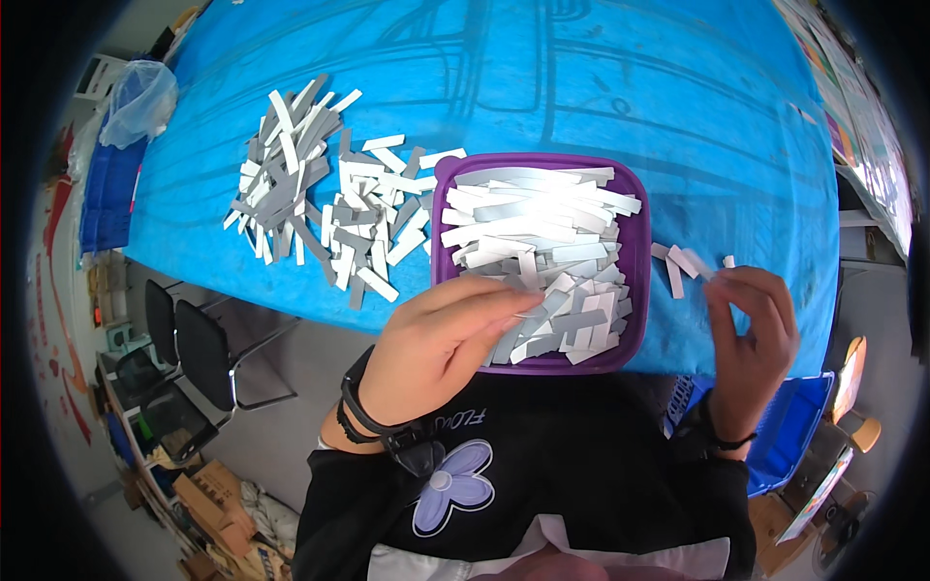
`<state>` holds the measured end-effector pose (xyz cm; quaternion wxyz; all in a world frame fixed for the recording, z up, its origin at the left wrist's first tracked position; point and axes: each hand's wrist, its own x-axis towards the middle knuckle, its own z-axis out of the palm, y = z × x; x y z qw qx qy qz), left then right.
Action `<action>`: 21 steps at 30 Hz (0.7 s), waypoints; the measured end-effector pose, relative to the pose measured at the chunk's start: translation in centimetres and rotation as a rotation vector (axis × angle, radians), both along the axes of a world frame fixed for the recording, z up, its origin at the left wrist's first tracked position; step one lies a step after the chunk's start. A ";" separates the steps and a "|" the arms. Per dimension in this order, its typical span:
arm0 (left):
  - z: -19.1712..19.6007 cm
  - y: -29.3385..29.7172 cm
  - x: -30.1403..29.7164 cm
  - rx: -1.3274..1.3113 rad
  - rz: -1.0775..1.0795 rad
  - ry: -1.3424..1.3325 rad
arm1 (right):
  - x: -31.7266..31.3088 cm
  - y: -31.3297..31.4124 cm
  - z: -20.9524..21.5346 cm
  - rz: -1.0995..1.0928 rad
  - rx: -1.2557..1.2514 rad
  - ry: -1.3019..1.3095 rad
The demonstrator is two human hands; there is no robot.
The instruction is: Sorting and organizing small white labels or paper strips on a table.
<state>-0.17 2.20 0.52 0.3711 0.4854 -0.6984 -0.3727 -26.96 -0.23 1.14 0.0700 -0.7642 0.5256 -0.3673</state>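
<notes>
A purple plastic container [636,290] sits at the table's near edge, filled with flat white and grey strips [542,232]. Over its near left part is my left hand [441,334], thumb and fingers pinched together on a short strip, partly hidden by the fingers. My right hand [754,315] is to the right of the container, fingertips closed on the end of a small pale strip [706,268]. Beside those fingertips, a few loose strips [675,276] lie on the blue table cover. What the strips are made of I cannot tell.
Left of the container, a long-strip pile [291,174] and a short-strip pile [373,213] lie on the blue cover [581,87]. A blue bin with a clear bag [140,107] stands at the far left. Black chairs [203,353] and a blue crate [790,436] flank me below.
</notes>
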 end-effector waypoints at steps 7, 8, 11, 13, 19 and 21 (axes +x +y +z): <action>-0.1 -0.4 0.5 0.029 -0.125 -0.173 | -2.4 0.3 -1.1 0.060 0.289 0.363; 0.0 -0.5 0.3 -0.001 -0.090 -0.159 | -2.2 0.4 -0.8 0.057 0.292 0.360; -0.1 0.3 0.3 0.189 0.043 0.250 | -0.5 0.7 0.3 0.081 0.188 0.272; -0.5 0.0 0.2 0.147 -0.085 0.317 | 1.1 0.7 0.9 0.310 0.194 0.008; -2.4 1.2 -2.5 -0.226 -0.153 0.545 | 5.6 0.6 -1.2 0.626 0.358 -0.499; -3.1 0.8 -2.7 -0.411 -0.230 0.451 | 6.2 0.8 -1.4 0.615 0.371 -0.518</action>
